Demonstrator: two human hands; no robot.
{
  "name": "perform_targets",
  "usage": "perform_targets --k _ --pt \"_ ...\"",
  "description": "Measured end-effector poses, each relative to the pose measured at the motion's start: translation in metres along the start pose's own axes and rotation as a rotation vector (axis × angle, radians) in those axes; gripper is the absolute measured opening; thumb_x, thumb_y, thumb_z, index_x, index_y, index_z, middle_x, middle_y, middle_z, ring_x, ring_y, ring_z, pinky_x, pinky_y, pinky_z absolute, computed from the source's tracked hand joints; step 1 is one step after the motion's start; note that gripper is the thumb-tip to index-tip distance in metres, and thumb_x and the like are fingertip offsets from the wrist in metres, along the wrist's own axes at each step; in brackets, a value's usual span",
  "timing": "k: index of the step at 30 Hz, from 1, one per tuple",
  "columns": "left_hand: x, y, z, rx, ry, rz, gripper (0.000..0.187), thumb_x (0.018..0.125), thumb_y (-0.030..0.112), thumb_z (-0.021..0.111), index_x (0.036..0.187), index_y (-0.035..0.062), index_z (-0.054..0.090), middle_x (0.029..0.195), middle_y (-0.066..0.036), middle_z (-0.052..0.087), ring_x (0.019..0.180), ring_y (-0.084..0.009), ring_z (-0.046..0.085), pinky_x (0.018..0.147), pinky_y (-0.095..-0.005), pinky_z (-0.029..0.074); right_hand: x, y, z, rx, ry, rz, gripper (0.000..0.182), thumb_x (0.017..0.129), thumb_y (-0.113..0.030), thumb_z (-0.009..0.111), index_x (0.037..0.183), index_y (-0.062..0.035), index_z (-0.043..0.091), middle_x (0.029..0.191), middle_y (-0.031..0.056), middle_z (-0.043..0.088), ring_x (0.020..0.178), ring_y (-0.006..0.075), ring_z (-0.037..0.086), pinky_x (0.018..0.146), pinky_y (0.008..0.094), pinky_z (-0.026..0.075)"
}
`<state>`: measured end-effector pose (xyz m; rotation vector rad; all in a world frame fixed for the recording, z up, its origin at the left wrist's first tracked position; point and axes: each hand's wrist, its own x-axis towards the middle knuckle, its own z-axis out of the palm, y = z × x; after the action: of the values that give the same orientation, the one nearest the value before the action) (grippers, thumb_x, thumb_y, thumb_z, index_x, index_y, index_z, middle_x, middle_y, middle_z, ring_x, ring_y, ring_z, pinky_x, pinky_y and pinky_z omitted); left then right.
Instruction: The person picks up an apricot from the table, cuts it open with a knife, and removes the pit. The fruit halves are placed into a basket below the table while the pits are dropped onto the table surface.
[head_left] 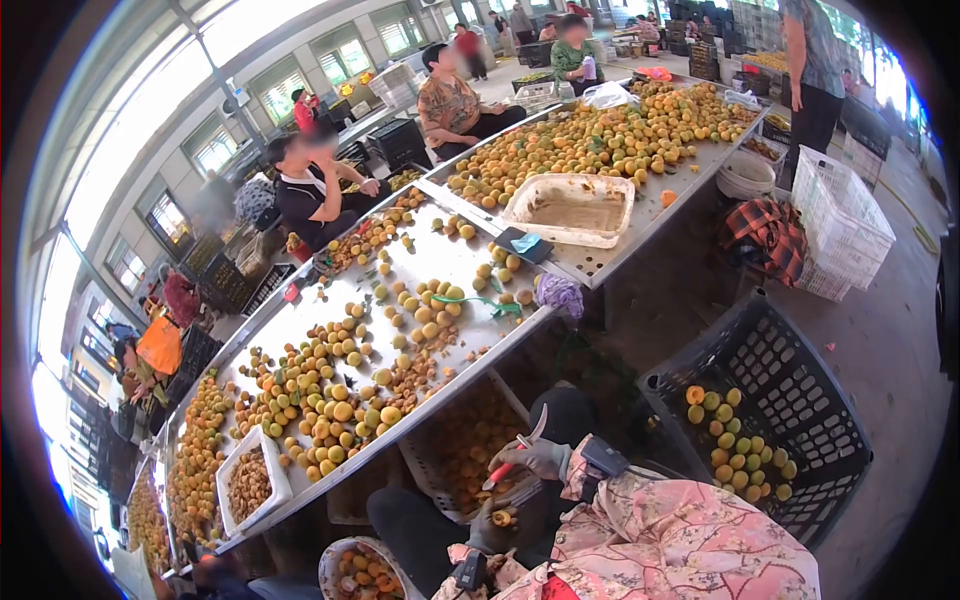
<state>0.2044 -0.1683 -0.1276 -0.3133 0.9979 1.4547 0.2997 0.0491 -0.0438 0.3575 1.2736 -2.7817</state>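
Note:
My right hand (543, 461), in a grey glove, is closed around red-handled pruning shears (503, 472); their curved metal blade points up and away from me. Just below it, my gloved left hand (488, 530) is closed on an apricot (503, 518) that looks cut open, with a dark centre. Both hands are over my lap, close together but apart. Beneath the table edge, near my hands, sits a light crate (428, 482) holding orange fruit pieces. A white bucket (333, 572) of orange halves stands beside my left knee.
A metal sorting table (440, 236) with many apricots and pits runs ahead. On it are a white tub (282, 490) of pits, a white basin (617, 233) and a purple cloth (560, 293). A black crate (815, 375) with apricots stands at my right. Several people sit across the table.

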Motion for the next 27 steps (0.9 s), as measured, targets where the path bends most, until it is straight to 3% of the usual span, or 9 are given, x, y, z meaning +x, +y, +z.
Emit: perform_targets --k 8,10,13,27 --pt "-0.008 0.000 0.008 0.034 0.016 0.014 0.042 0.094 0.048 0.041 0.105 0.0093 0.054 0.081 -0.011 0.063 0.062 -0.0226 0.054 0.056 -0.0345 0.042 0.001 0.002 -0.002 0.019 -0.010 0.034 0.031 0.093 -0.028 0.053 0.105 -0.0003 0.063 0.103 0.0145 0.065 0.094 0.0223 0.063 0.087 0.0336 0.051" --pt "-0.008 -0.001 0.006 0.102 -0.001 0.045 0.044 0.092 0.047 0.044 0.112 0.0083 0.051 0.089 -0.009 0.057 0.069 -0.0211 0.052 0.061 -0.0338 0.043 0.001 0.002 -0.001 -0.001 -0.008 0.026 0.032 0.093 -0.028 0.054 0.105 -0.0004 0.063 0.103 0.0143 0.065 0.094 0.0221 0.063 0.087 0.0335 0.050" --pt "-0.003 0.000 0.003 0.017 -0.005 0.006 0.043 0.094 0.049 0.041 0.104 0.0098 0.054 0.082 -0.011 0.063 0.062 -0.0232 0.056 0.057 -0.0354 0.043 0.000 0.001 0.000 -0.001 0.001 0.022 0.032 0.093 -0.028 0.054 0.105 0.0003 0.063 0.103 0.0148 0.064 0.094 0.0228 0.063 0.087 0.0340 0.051" --pt "0.000 0.001 -0.001 0.081 -0.004 0.016 0.045 0.094 0.050 0.039 0.107 0.0088 0.052 0.083 -0.012 0.064 0.064 -0.0234 0.056 0.059 -0.0363 0.044 0.000 0.000 0.000 -0.014 -0.008 0.016 0.031 0.093 -0.026 0.054 0.105 0.0024 0.062 0.104 0.0173 0.064 0.094 0.0259 0.063 0.085 0.0352 0.053"
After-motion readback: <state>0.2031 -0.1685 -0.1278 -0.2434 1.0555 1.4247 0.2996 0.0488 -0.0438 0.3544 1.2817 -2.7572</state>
